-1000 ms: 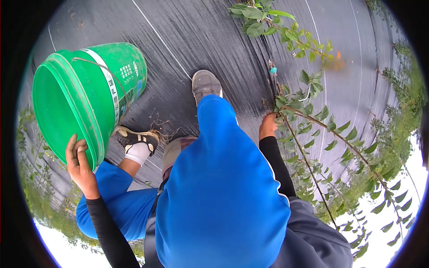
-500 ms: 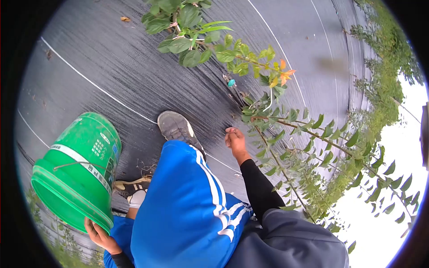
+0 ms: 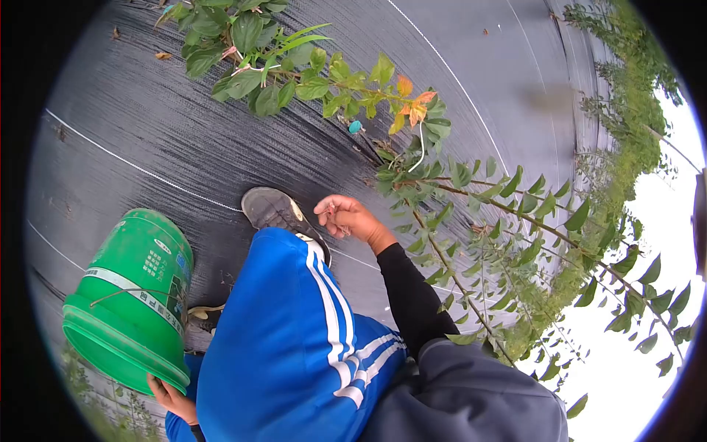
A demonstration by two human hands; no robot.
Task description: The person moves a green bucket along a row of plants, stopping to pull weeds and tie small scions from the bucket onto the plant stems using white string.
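A green bucket (image 3: 140,276) with a white printed band lies tilted at the lower left, its open rim facing down and left. My left hand (image 3: 174,401) grips that rim from below, the thumb side on the edge. To the right of my shoe (image 3: 276,214), my right hand (image 3: 350,218) has curled fingers pinching something small, pinkish and thin, too small to name. Leafy branches (image 3: 515,206) stretch out just to the right of my right hand.
Black ground fabric (image 3: 162,118) with white lines covers the ground. A leafy plant (image 3: 247,44) tied with pink ties stands at the top, near a small turquoise object (image 3: 355,127). More greenery (image 3: 626,110) grows along the right edge.
My right hand has moved left, from beside the branches to near my shoe, and a small thing now shows in its fingers. The bucket sits slightly lower in view, still held.
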